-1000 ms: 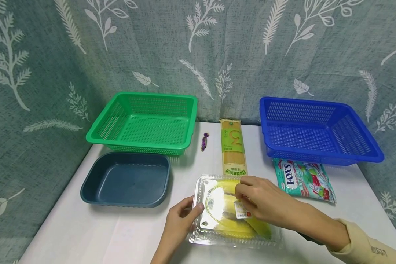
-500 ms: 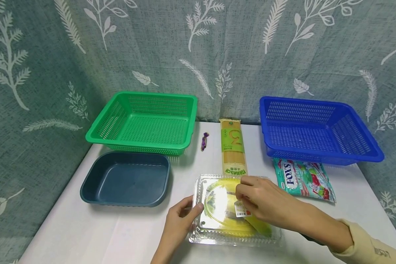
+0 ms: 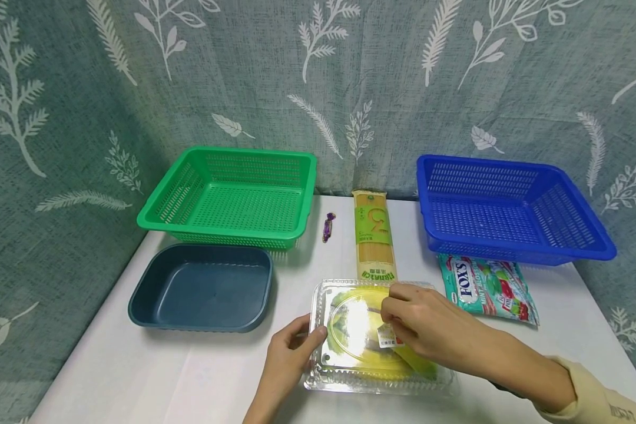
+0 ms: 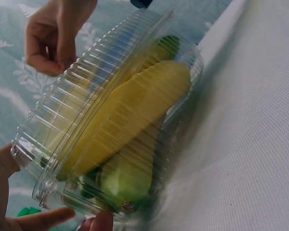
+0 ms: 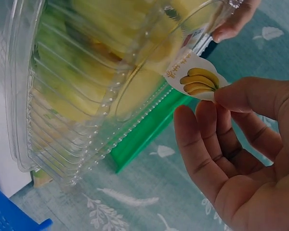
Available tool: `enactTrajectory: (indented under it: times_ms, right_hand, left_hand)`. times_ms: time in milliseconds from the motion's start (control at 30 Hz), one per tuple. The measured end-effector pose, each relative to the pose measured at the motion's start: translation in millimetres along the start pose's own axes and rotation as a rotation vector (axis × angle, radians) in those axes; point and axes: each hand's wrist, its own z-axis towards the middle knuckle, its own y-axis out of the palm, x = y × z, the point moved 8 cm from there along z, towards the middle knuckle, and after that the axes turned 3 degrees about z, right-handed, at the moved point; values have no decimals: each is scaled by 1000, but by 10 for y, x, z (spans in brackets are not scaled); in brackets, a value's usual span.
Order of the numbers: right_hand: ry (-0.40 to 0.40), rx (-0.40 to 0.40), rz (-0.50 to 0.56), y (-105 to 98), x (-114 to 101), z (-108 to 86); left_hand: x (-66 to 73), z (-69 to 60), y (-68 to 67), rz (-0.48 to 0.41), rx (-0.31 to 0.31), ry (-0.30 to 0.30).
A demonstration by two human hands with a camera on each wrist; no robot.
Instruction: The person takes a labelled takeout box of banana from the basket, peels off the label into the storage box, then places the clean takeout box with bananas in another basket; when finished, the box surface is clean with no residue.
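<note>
The right hand pinches one end of a banana-printed label at its fingertips; the label's other end reaches the lid, near its middle. The clear container of yellow-green fruit sits below that pinch, well forward of the table's back edge. The left hand grips its left edge, thumb on top.
</note>
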Motion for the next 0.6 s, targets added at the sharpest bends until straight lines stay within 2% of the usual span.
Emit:
enactTrajectory:
  times_ms: [267,600]
  right_hand:
    - [-28,21,-3,-40,-39,-21]
    - [-39,12,-19,-68,-98,-37]
  left_hand:
    - [5,0,1,9,5,0]
    - [8,-4,7,11,10,-8]
